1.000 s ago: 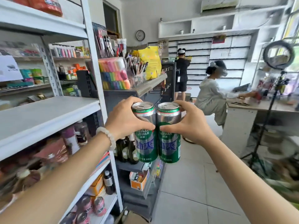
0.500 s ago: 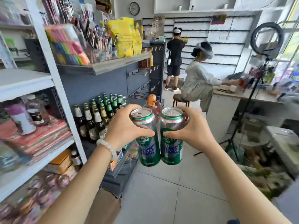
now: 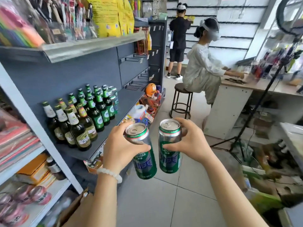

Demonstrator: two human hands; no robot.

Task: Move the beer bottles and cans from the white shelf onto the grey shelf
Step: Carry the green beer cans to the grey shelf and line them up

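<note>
Left hand point(image 3: 121, 150): fingers wrapped round a green Laoshan beer can point(image 3: 142, 153), can tilted, held in the air just off the grey shelf's front edge.
Right hand point(image 3: 190, 143): wrapped round a second green beer can point(image 3: 169, 146), upright, near the first, not touching.
Grey shelf point(image 3: 113, 123): cluster of green and brown beer bottles point(image 3: 85, 115) standing at its left end.
White shelf point(image 3: 21, 163): far left, holding stacked books.
Background: seated person point(image 3: 203, 69) on a stool point(image 3: 181, 102).

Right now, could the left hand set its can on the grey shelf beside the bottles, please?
Probably yes: the left hand holds its can near the grey shelf, whose bare front stretch right of the bottles looks unobstructed.
</note>
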